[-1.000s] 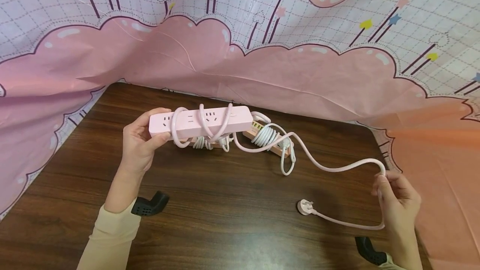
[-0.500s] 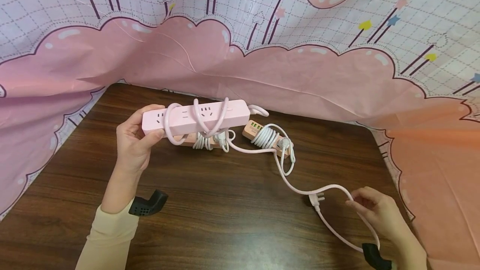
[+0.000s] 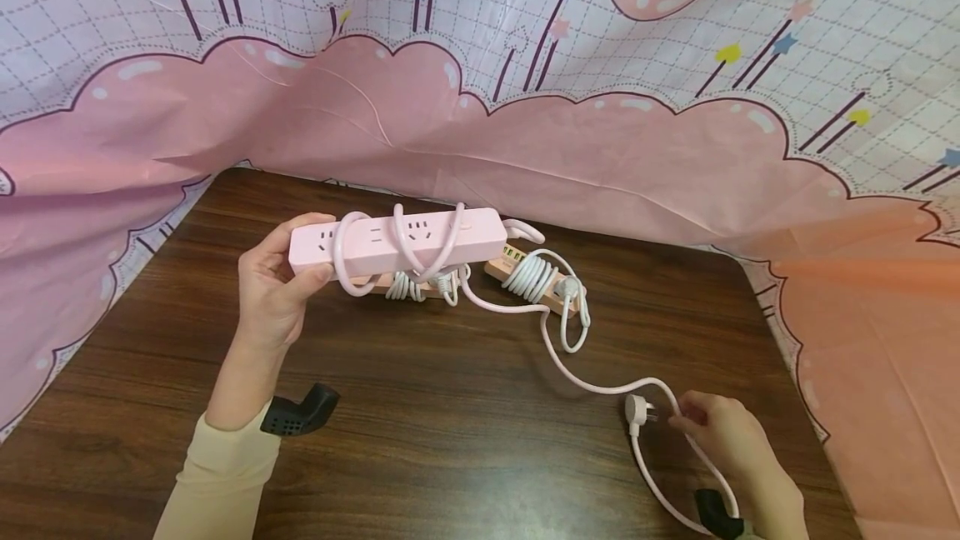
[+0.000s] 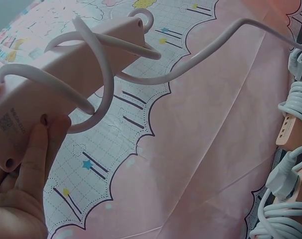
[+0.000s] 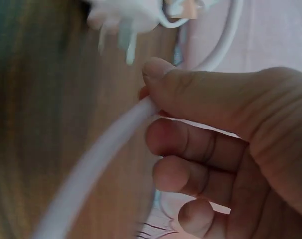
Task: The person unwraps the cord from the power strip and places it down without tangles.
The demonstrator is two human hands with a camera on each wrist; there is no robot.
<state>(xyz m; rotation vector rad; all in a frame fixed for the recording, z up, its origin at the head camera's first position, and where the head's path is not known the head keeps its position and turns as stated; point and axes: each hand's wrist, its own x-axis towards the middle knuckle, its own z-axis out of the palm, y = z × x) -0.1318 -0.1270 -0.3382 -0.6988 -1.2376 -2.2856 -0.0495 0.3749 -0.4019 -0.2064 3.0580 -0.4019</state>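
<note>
My left hand [image 3: 273,286] grips the left end of a pink power strip [image 3: 375,248], held up above the table. Its pink cord is looped loosely around the body; in the left wrist view the fingers press the strip's underside [image 4: 21,119]. From the strip the cord [image 3: 592,387] runs down to the right. There my right hand [image 3: 727,436] pinches it between thumb and forefinger, the other fingers curled loosely in the right wrist view. The cord's plug [image 3: 637,411], prongs toward the right hand, is just left of that hand, at the end of a hanging bend of cord.
Two orange power strips with white cords wound round them lie toward the back of the wooden table [image 3: 450,440]: one [image 3: 573,311] at centre right, the other [image 3: 382,283] partly hidden behind the pink strip. A patterned pink curtain [image 3: 600,165] surrounds the table.
My right hand has moved left and down toward the front of the table, bringing the cord lower and slacker. The plug has swung and turned. The left hand and pink strip shifted only slightly.
</note>
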